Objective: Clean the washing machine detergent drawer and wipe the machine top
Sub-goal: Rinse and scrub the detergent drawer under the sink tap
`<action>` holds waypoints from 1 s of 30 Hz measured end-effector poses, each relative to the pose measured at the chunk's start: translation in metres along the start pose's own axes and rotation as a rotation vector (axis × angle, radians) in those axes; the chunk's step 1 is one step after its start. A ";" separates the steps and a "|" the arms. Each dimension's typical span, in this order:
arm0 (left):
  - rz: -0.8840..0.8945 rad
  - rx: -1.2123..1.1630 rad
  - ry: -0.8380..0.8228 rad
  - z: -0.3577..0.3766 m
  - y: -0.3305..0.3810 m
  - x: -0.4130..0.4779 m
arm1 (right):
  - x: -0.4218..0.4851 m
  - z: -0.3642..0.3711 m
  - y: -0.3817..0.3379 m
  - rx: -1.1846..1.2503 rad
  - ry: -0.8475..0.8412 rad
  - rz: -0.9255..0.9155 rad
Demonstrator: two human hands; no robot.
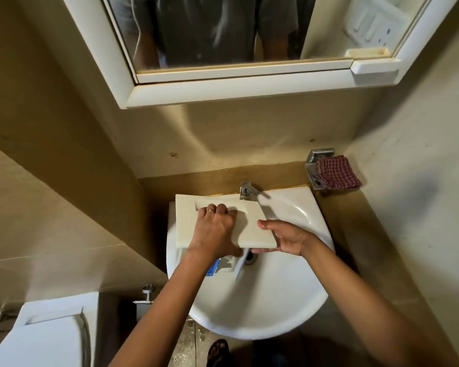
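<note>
Squarely over white ceramic basin (249, 327): cream plastic detergent drawer (186, 221), front panel up, blue insert (212, 268) beneath. Left hand (212, 231) gripping panel, fingers hooked in handle recess, thumb under lower edge. Right hand (286, 239) pinching panel's right corner between fingers and thumb. Chrome tap (247, 190) just behind.
</note>
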State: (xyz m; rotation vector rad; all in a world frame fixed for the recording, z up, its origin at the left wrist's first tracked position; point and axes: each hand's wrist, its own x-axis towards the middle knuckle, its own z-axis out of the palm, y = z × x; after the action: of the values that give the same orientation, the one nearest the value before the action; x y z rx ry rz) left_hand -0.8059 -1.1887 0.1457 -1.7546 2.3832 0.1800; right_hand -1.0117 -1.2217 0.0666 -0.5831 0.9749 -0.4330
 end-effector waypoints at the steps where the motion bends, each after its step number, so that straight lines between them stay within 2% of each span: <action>1: 0.008 0.029 0.001 -0.001 0.001 0.001 | -0.001 0.001 0.002 0.032 0.008 -0.019; 4: 0.044 0.098 -0.002 -0.004 0.003 0.002 | 0.000 -0.002 0.013 0.101 0.028 -0.047; 9: 0.062 0.167 -0.045 -0.012 -0.002 0.003 | -0.001 0.001 0.025 0.219 -0.128 -0.015; 13: 0.091 0.195 -0.088 -0.011 -0.007 0.007 | -0.008 0.004 0.029 0.286 -0.067 0.112; 16: 0.075 0.163 0.013 -0.004 -0.013 0.008 | -0.008 0.000 0.031 0.293 -0.061 0.191; 18: -0.031 0.092 0.153 0.008 -0.021 0.004 | -0.009 -0.004 0.029 0.269 -0.050 0.221; 20: -0.186 -0.150 0.352 0.028 -0.030 -0.004 | -0.011 -0.007 0.026 0.208 -0.050 0.227; 22: -0.324 -0.583 0.454 0.051 -0.033 -0.016 | -0.010 -0.011 0.023 0.147 -0.034 0.227; 24: -0.480 -0.987 0.410 0.063 -0.026 -0.025 | -0.007 -0.016 0.019 0.102 -0.020 0.235; 27: -0.740 -1.379 0.293 0.086 -0.023 -0.022 | 0.001 -0.025 0.012 0.029 -0.004 0.243; 28: -0.765 -1.436 0.205 0.092 -0.023 -0.019 | 0.001 -0.026 0.009 0.015 0.011 0.250; 30: -0.677 -1.428 -0.013 0.104 -0.028 -0.013 | 0.003 -0.029 0.003 -0.019 0.033 0.266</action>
State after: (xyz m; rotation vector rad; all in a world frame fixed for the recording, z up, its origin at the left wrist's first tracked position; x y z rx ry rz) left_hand -0.7681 -1.1635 0.0468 -2.7934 1.3475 2.0847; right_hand -1.0351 -1.2287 0.0506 -0.4562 1.0722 -0.1970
